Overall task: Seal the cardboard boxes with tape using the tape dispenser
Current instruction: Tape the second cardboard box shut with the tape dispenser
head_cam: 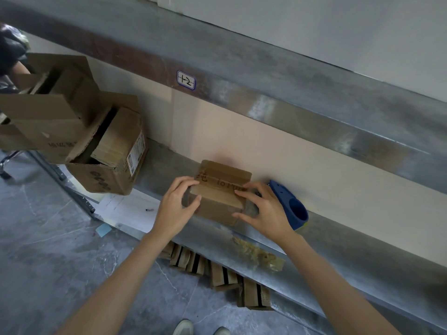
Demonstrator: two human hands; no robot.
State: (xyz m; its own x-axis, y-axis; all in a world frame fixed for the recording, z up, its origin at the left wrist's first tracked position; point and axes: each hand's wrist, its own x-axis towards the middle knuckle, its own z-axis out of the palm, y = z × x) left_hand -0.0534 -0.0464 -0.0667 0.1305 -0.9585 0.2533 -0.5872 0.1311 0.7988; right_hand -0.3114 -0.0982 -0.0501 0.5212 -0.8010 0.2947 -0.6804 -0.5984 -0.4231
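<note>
A small cardboard box [221,187] with dark handwriting on its top stands on the grey metal shelf [338,240]. My left hand [180,205] grips its left end, fingers curled over the top edge and thumb on the near side. At the box's right end my right hand [262,209] presses with spread fingers on the top flap and near corner. A blue tape dispenser [290,204] lies on the shelf just right of my right hand, apart from it.
Large open cardboard boxes [72,122] stand at the shelf's left end. White papers [128,209] with a pen lie left of my hands. Flattened small boxes [217,272] sit on the floor under the shelf. Crumpled tape [258,256] clings to the shelf edge. A person's sleeve [9,49] shows far left.
</note>
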